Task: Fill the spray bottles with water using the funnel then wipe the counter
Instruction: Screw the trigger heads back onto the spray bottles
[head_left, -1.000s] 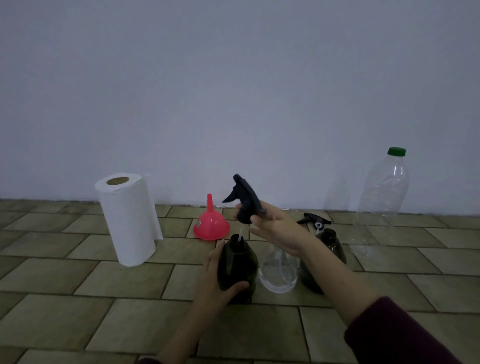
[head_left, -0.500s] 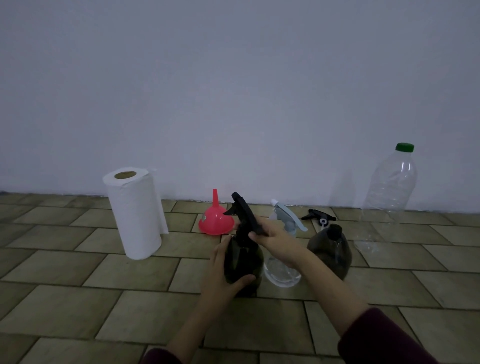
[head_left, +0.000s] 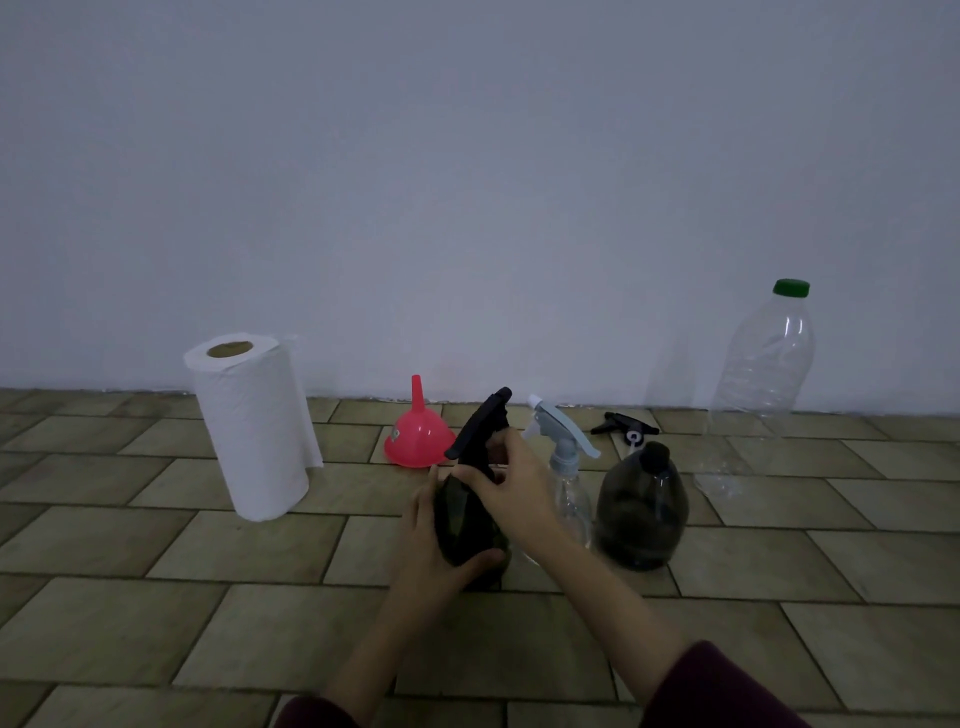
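Roughly from biggest down: the tiled counter (head_left: 156, 597) carries, along its back edge by the wall, a paper towel roll (head_left: 252, 426) toward the left and a clear water bottle (head_left: 761, 384) with a green cap toward the right. Nearer the middle stand an uncapped dark spray bottle (head_left: 641, 512), a clear spray bottle (head_left: 569, 483) with its pale trigger on, and the dark spray bottle in hand (head_left: 462, 525). The left hand (head_left: 431, 545) wraps its body, thumb across the front. The right hand (head_left: 511, 486) curls its fingers round the black trigger head (head_left: 480, 428) at the neck, directly above, the bottle's long axis upright. A pink funnel (head_left: 418, 436) sits mouth-down just behind; a loose trigger head (head_left: 623, 428) lies by the back edge.
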